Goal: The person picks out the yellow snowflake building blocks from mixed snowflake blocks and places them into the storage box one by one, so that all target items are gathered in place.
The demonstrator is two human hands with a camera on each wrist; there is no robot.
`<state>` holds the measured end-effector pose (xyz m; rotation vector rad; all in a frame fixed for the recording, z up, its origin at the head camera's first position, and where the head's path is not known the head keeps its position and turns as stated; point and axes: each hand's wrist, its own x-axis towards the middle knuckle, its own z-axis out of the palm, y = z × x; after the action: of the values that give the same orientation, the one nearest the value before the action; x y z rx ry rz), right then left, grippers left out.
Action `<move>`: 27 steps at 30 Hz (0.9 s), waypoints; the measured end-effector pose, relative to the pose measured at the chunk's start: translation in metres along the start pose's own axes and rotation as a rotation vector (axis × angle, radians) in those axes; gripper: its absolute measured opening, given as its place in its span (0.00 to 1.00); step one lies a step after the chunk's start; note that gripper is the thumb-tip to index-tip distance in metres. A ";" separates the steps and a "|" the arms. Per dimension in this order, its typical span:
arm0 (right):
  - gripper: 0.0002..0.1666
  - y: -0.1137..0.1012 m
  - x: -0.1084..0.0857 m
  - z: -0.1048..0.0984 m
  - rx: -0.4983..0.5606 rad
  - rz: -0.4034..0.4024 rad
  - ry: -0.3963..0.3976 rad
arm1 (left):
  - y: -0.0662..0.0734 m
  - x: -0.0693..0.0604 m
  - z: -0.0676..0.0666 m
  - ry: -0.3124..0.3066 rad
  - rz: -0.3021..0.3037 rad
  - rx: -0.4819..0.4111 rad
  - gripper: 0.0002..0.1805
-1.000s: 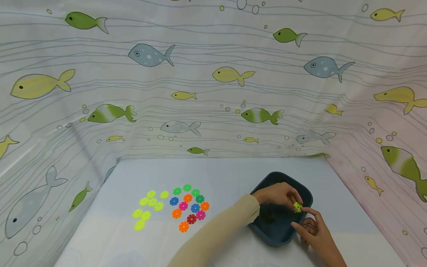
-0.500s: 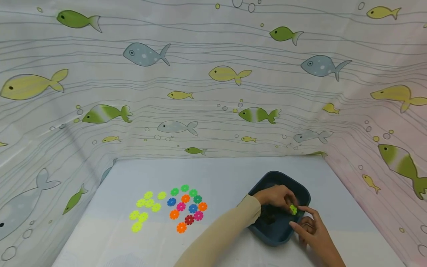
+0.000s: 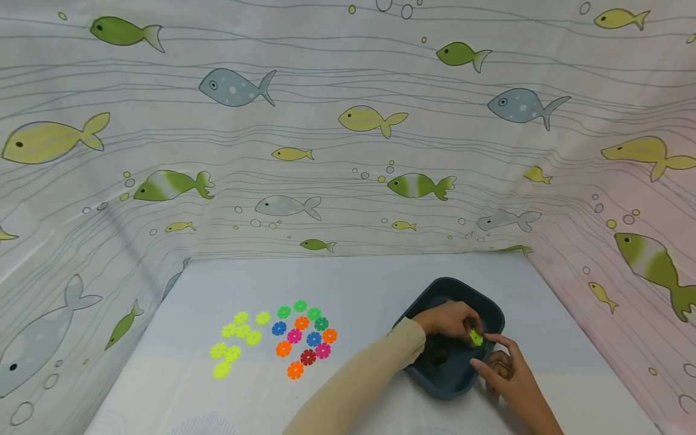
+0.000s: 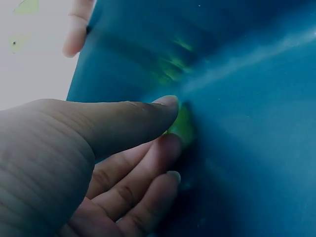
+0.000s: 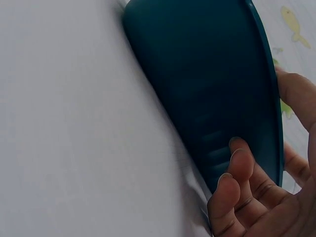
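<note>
Inside the dark blue-green plastic basin (image 3: pixel 449 377), my left hand (image 3: pixel 450 318) pinches a yellow-green snowflake disc (image 3: pixel 476 338) between thumb and fingers. The left wrist view shows that disc (image 4: pixel 184 123) low against the basin wall, mostly hidden by the thumb. My right hand (image 3: pixel 513 374) grips the basin's right side. In the right wrist view its curled fingers (image 5: pixel 242 165) press the outer wall (image 5: pixel 197 74) while the thumb goes over the rim. A dark patch lies on the basin floor below the left wrist; I cannot tell what it is.
Left of the basin, several yellow-green discs (image 3: pixel 243 330) lie loose on the white table (image 3: pixel 370 284). Beside them sits a group of orange, blue, pink, red and green discs (image 3: pixel 294 336). A fish-patterned sheet (image 3: pixel 348 199) walls the table's back and sides.
My left hand has drawn the disc slightly left, away from the right hand's index finger, and turned it a little. The right hand stays at the rim. The head view has shifted slightly.
</note>
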<state>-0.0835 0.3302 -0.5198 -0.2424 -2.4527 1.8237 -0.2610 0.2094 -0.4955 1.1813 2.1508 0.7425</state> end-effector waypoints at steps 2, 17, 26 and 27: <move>0.39 0.000 0.000 0.000 -0.005 0.002 -0.001 | 0.001 -0.001 -0.001 -0.005 -0.011 0.007 0.18; 0.39 -0.005 -0.003 0.003 0.005 -0.008 0.015 | 0.005 -0.012 -0.006 -0.018 -0.026 0.087 0.17; 0.39 -0.005 -0.004 0.002 0.008 -0.015 0.005 | 0.003 -0.014 -0.006 -0.036 0.026 0.140 0.10; 0.39 -0.005 -0.004 0.002 0.010 -0.017 0.004 | 0.003 -0.014 -0.006 -0.037 0.029 0.144 0.09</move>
<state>-0.0805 0.3266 -0.5151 -0.2238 -2.4346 1.8258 -0.2571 0.1977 -0.4862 1.2917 2.1906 0.5818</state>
